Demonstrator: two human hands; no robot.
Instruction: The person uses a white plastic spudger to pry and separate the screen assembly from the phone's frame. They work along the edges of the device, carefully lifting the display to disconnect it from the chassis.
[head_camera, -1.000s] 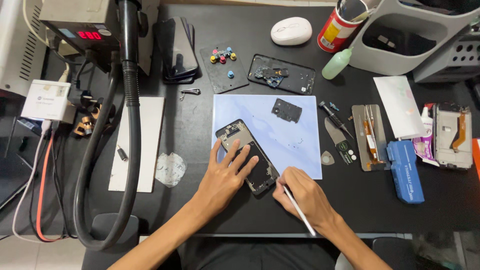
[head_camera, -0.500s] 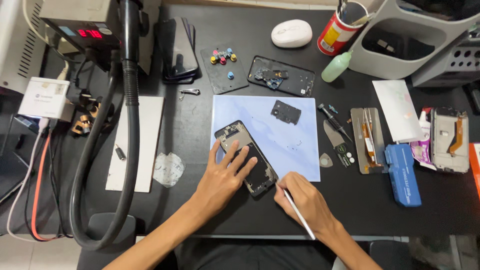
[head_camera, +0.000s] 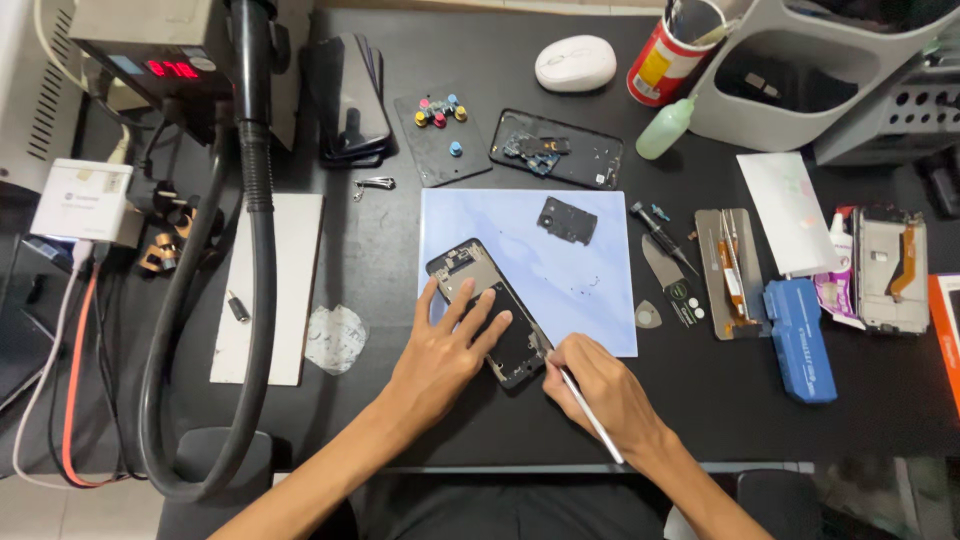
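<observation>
Nearest the camera, at lower centre of the frame, the right hand (head_camera: 600, 390) is curled shut around a thin white stylus-like tool (head_camera: 590, 412), its tip meeting the lower corner of an opened black smartphone (head_camera: 490, 312) with its back cover off. Just left of it, the left hand (head_camera: 440, 350) lies flat with fingers spread, holding nothing but pressing on the phone's lower half, apparently to keep it from sliding while the tool works the edge. The phone lies slantwise on the lower left part of a pale blue rectangular work mat (head_camera: 590, 290), between both hands. Farther up the mat sits a small black cover plate (head_camera: 567, 220). Beyond, at upper centre, lie a black phone back frame (head_camera: 556, 150) and a white oval computer mouse (head_camera: 575, 62); a thick black hose (head_camera: 255, 250) curves down the left side.
</observation>
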